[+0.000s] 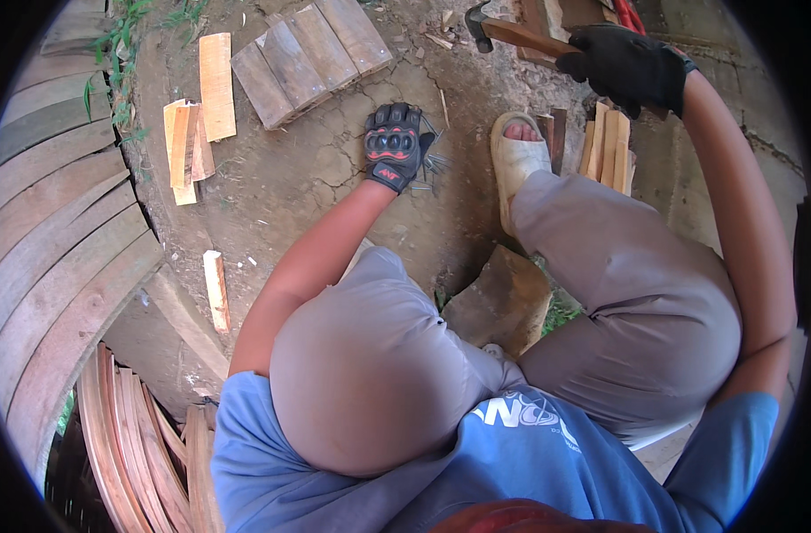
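Observation:
My left hand (393, 149), in a black glove with red trim, is low over the dirt ground, palm down. Its fingers point away from me, and the thumb stands out to the right. Several loose metal nails (435, 163) lie beside that thumb, some partly hidden by the glove. At the upper right my right hand (632, 69), also in a black glove, is closed round the wooden handle of a claw hammer (528, 37). The dark hammer head points left, away from my arm. A panel of nailed wooden boards (312, 60) rests on the ground beyond my left hand.
Light wood offcuts (216, 87) lie at the left, with a smaller piece (216, 291) nearer me. Short wooden strips (608, 147) lie beside my sandalled foot (522, 158). Planks (59, 213) line the left edge. A curved wood piece (501, 298) sits between my legs.

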